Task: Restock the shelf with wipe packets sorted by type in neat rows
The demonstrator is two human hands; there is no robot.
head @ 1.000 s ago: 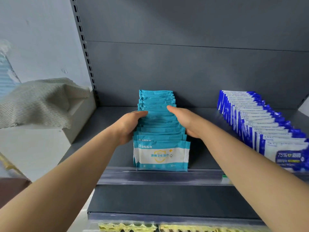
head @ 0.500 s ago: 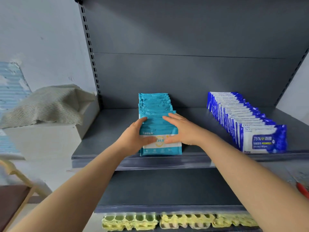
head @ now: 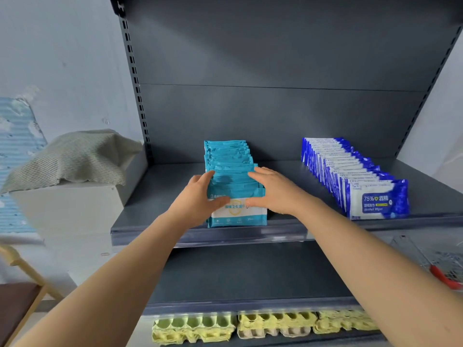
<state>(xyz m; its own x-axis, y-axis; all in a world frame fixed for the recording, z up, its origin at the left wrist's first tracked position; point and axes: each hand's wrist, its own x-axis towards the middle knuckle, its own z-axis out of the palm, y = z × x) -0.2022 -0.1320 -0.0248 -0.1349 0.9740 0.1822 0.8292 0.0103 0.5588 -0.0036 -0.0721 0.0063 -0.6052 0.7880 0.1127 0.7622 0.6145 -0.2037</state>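
A row of teal wipe packets point(head: 229, 161) stands upright in the middle of the grey shelf point(head: 162, 196), running from the back panel to the front lip. My left hand point(head: 198, 201) presses the row's left side near the front, thumb across the front packet's face. My right hand point(head: 273, 191) presses the right side, thumb also on the front packet. Both hands clasp the front packets between them. A second row of dark blue and white alcohol wipe packets point(head: 350, 176) stands to the right, apart from my hands.
A white box point(head: 67, 209) draped with a greenish cloth point(head: 72, 159) stands left of the shelf. Yellow egg cartons point(head: 250, 324) fill the bottom shelf. A wire basket with a red handle point(head: 446, 269) shows at the right edge, a wooden chair point(head: 17, 291) at lower left.
My hands slid forward along the teal row from its middle to its front packets, thumbs now on the front face. The camera has pulled back, showing more of the shelving.
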